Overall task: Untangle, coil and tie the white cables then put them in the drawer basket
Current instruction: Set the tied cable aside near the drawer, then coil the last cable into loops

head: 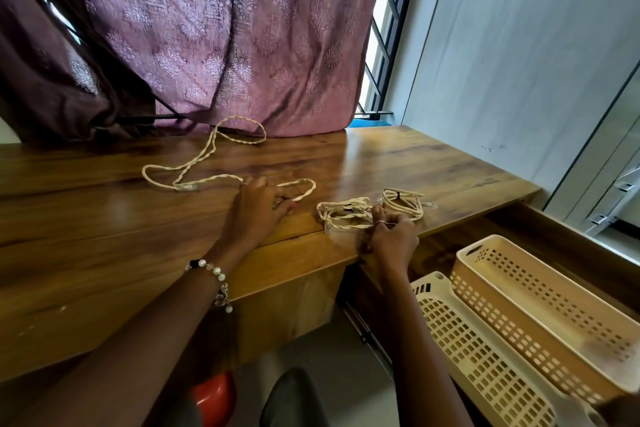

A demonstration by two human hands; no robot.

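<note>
1. Cables were what I had in front of me, all lying on the wooden desk (104, 191), the biggest thing in view, with a patterned mauve curtain (214, 35) hanging down to its far edge.
2. To my right the open drawer (561, 239) held two perforated cream baskets side by side, the farther basket (540, 308) and the nearer basket (478, 350); no cable lay in either.
3. One loose twisted white cable (204, 163) wandered over the desk from a loop near the curtain down to my left hand.
4. My left hand (258, 208) rested palm down on the desk, its fingers curled around the near loop of that loose cable.
5. My right hand (389, 236) sat at the front edge of the desk, fingers bunched and pinching the end of a coiled cable bundle (346, 215).
6. Just beyond that bundle, touching it or nearly so, lay a second coil (405, 203) with a dark tie around it.
7. On my left wrist I wore a beaded bracelet (218, 281).
</note>
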